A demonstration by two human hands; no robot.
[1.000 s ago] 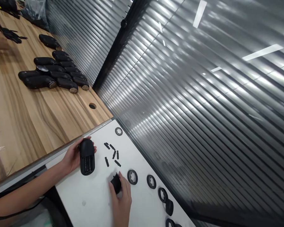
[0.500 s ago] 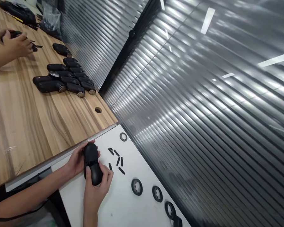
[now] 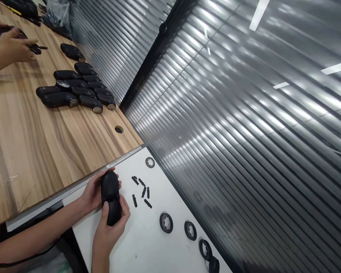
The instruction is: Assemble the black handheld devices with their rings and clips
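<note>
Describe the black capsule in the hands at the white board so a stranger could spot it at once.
Start at the wooden table, where a white board meets its edge. Just off that edge, a left hand and right hand grip a rounded black capsule. Unlike the similar capsules clustered on the wood, it sits in both hands, beside scattered small black strips.

Ribbed grey reflective wall panelling (image 3: 230,132), divided by a black metal frame strip (image 3: 156,41) and mirroring white strip lights (image 3: 258,11); alongside, a wood-grain desk (image 3: 53,163) with round cable hole (image 3: 119,129), meeting a white table (image 3: 147,242)
</note>
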